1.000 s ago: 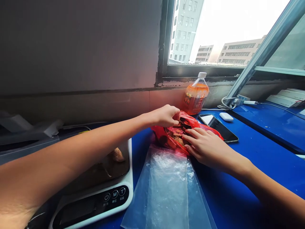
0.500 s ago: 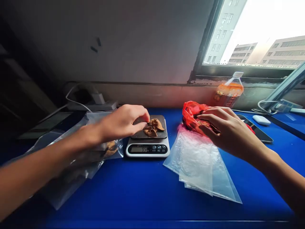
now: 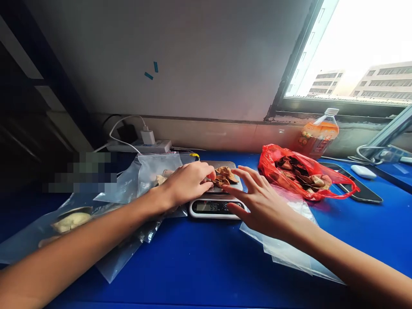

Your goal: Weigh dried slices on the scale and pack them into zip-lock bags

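Note:
A white kitchen scale (image 3: 194, 209) with a metal plate stands before me, digits lit on its display. Several brown, curled pieces of dried peel (image 3: 228, 173) lie on the plate. Over the plate's left side, my left hand (image 3: 188, 182) has thumb and fingers pinched at the edge of a piece. My right hand (image 3: 260, 201) reaches in from the right with fingers spread, its fingertips close to the pieces and nothing visibly held. Behind it, an opened red plastic bag (image 3: 343, 187) contains more dark, dried pieces.
Clear plastic bags (image 3: 120, 189), some with pale dried pieces inside, lie under my left forearm. Flat clear bags (image 3: 283, 255) lie under my right. Farther back are a drink bottle (image 3: 320, 135), a phone (image 3: 367, 195), a white case (image 3: 363, 171) and a power strip (image 3: 162, 146).
My right hand has left the red bag and moved left to the scale, uncovering the bag's contents. My left hand stays at the dried peel. The view has shifted slightly.

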`<move>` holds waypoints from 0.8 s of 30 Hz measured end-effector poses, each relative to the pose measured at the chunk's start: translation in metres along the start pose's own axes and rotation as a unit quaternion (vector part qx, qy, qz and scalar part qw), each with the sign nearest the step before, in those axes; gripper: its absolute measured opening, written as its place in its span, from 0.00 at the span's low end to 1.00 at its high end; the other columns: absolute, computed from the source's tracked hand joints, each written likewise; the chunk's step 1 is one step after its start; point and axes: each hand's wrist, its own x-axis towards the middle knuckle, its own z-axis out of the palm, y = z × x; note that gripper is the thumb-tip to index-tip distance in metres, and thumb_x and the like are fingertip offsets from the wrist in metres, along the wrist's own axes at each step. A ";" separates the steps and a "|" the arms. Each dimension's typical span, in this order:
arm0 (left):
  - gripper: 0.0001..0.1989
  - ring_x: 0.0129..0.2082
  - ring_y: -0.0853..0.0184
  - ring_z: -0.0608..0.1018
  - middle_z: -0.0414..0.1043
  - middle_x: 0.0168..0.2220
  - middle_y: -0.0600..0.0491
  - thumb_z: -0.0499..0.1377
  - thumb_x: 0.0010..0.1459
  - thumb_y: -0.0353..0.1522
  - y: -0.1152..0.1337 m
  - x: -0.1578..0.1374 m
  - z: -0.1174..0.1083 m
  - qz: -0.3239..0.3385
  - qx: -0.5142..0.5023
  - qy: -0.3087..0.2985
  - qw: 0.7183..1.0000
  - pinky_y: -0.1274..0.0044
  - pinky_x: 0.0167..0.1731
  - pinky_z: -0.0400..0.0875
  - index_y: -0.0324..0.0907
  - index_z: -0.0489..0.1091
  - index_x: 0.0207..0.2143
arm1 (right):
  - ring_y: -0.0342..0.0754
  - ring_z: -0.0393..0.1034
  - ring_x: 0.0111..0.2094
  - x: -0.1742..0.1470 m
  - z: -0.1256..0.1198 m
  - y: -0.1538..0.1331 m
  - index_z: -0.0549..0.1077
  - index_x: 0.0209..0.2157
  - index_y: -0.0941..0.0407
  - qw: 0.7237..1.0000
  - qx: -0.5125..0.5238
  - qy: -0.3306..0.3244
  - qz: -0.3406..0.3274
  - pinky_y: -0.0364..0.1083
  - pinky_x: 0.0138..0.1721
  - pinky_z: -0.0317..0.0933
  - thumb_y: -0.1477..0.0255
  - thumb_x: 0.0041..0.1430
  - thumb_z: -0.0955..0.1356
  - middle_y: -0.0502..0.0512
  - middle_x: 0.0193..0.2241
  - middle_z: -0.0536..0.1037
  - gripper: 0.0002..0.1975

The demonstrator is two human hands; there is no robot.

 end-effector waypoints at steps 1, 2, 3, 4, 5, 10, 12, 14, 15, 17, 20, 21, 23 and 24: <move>0.06 0.40 0.61 0.77 0.77 0.40 0.51 0.56 0.60 0.32 -0.001 -0.001 0.001 0.002 -0.010 0.006 1.000 0.72 0.41 0.69 0.43 0.72 0.38 | 0.62 0.53 0.64 -0.002 0.000 0.001 0.71 0.57 0.50 1.000 -0.006 0.000 0.009 0.65 0.59 0.61 0.65 0.66 0.63 0.65 0.60 0.62 0.19; 0.06 0.41 0.61 0.77 0.76 0.40 0.51 0.57 0.60 0.33 -0.002 -0.003 0.002 0.003 -0.020 0.014 1.000 0.72 0.42 0.70 0.42 0.72 0.38 | 0.62 0.53 0.64 -0.005 0.000 0.001 0.70 0.58 0.49 1.000 -0.010 0.000 0.018 0.65 0.59 0.61 0.65 0.66 0.63 0.65 0.61 0.62 0.20; 0.07 0.42 0.61 0.77 0.76 0.41 0.51 0.58 0.60 0.34 -0.003 -0.006 0.002 0.002 -0.028 0.023 0.999 0.71 0.43 0.70 0.42 0.72 0.39 | 0.62 0.53 0.64 -0.008 -0.001 0.001 0.69 0.58 0.49 1.000 -0.012 0.000 0.025 0.65 0.58 0.61 0.65 0.66 0.63 0.65 0.61 0.62 0.20; 0.09 0.43 0.60 0.77 0.76 0.41 0.51 0.58 0.60 0.35 -0.004 -0.009 0.003 0.001 -0.034 0.032 0.999 0.71 0.44 0.70 0.42 0.72 0.41 | 0.62 0.53 0.64 -0.010 -0.003 0.002 0.70 0.58 0.49 0.999 -0.013 0.000 0.033 0.65 0.59 0.61 0.65 0.66 0.64 0.65 0.61 0.61 0.20; 0.10 0.44 0.60 0.77 0.76 0.42 0.51 0.58 0.60 0.37 -0.006 -0.013 0.003 -0.002 -0.038 0.042 0.998 0.70 0.45 0.70 0.43 0.72 0.42 | 0.62 0.53 0.64 -0.013 -0.005 0.002 0.71 0.57 0.49 0.999 -0.012 0.000 0.040 0.64 0.59 0.61 0.65 0.66 0.64 0.65 0.61 0.61 0.19; 0.10 0.47 0.59 0.76 0.76 0.43 0.49 0.56 0.62 0.37 -0.007 -0.029 0.003 -0.010 -0.039 0.081 0.996 0.67 0.50 0.70 0.42 0.72 0.41 | 0.61 0.55 0.63 -0.018 -0.011 0.006 0.73 0.54 0.52 0.998 0.007 0.014 0.058 0.62 0.58 0.63 0.66 0.66 0.64 0.66 0.60 0.62 0.18; 0.10 0.46 0.59 0.76 0.76 0.42 0.49 0.55 0.62 0.36 -0.005 -0.031 0.002 -0.001 -0.036 0.091 0.995 0.67 0.50 0.70 0.42 0.73 0.39 | 0.61 0.57 0.62 -0.018 -0.014 0.008 0.74 0.53 0.52 0.998 0.013 0.025 0.052 0.63 0.57 0.64 0.65 0.65 0.65 0.66 0.60 0.64 0.17; 0.11 0.46 0.59 0.75 0.76 0.41 0.48 0.53 0.63 0.36 -0.003 -0.031 -0.002 0.012 -0.028 0.097 0.995 0.67 0.50 0.69 0.41 0.73 0.37 | 0.60 0.62 0.59 -0.018 -0.018 0.013 0.75 0.52 0.51 0.998 0.023 0.029 0.042 0.62 0.56 0.64 0.64 0.65 0.65 0.64 0.57 0.68 0.17; 0.12 0.45 0.60 0.76 0.76 0.41 0.48 0.52 0.63 0.36 -0.003 -0.031 -0.005 0.017 -0.021 0.103 0.994 0.68 0.50 0.69 0.41 0.73 0.37 | 0.58 0.65 0.56 -0.018 -0.021 0.016 0.75 0.51 0.52 0.998 0.031 0.031 0.042 0.61 0.55 0.65 0.64 0.65 0.65 0.63 0.54 0.72 0.16; 0.12 0.44 0.61 0.76 0.77 0.40 0.49 0.51 0.62 0.36 -0.006 -0.032 -0.014 0.015 -0.007 0.126 0.992 0.69 0.49 0.69 0.42 0.73 0.37 | 0.54 0.73 0.46 -0.018 -0.025 0.025 0.76 0.47 0.53 0.996 0.047 0.034 0.072 0.56 0.49 0.68 0.63 0.66 0.64 0.60 0.45 0.78 0.15; 0.10 0.41 0.63 0.77 0.77 0.38 0.52 0.52 0.62 0.36 -0.015 -0.039 -0.028 -0.026 0.004 0.191 0.981 0.71 0.47 0.69 0.45 0.72 0.36 | 0.50 0.75 0.31 -0.022 -0.026 0.045 0.77 0.37 0.55 0.987 0.006 0.016 0.161 0.48 0.33 0.68 0.65 0.66 0.61 0.57 0.31 0.80 0.15; 0.10 0.40 0.63 0.77 0.77 0.38 0.53 0.52 0.62 0.36 -0.019 -0.041 -0.030 -0.044 0.006 0.208 0.977 0.72 0.46 0.69 0.45 0.72 0.36 | 0.49 0.74 0.28 -0.025 -0.024 0.052 0.76 0.34 0.55 0.983 -0.025 -0.010 0.180 0.47 0.29 0.65 0.65 0.66 0.60 0.56 0.29 0.80 0.15; 0.09 0.39 0.63 0.78 0.77 0.37 0.53 0.52 0.63 0.36 -0.028 -0.045 -0.032 -0.069 0.009 0.221 0.973 0.72 0.45 0.69 0.46 0.72 0.35 | 0.51 0.74 0.27 -0.032 -0.017 0.066 0.75 0.32 0.55 0.977 -0.078 -0.080 0.180 0.47 0.27 0.63 0.66 0.64 0.60 0.56 0.28 0.79 0.15; 0.10 0.39 0.63 0.78 0.78 0.37 0.53 0.52 0.63 0.37 -0.033 -0.046 -0.031 -0.076 0.009 0.216 0.973 0.72 0.45 0.69 0.46 0.72 0.35 | 0.52 0.74 0.29 -0.036 -0.013 0.072 0.74 0.33 0.56 0.975 -0.091 -0.112 0.171 0.48 0.28 0.63 0.66 0.64 0.60 0.57 0.30 0.80 0.14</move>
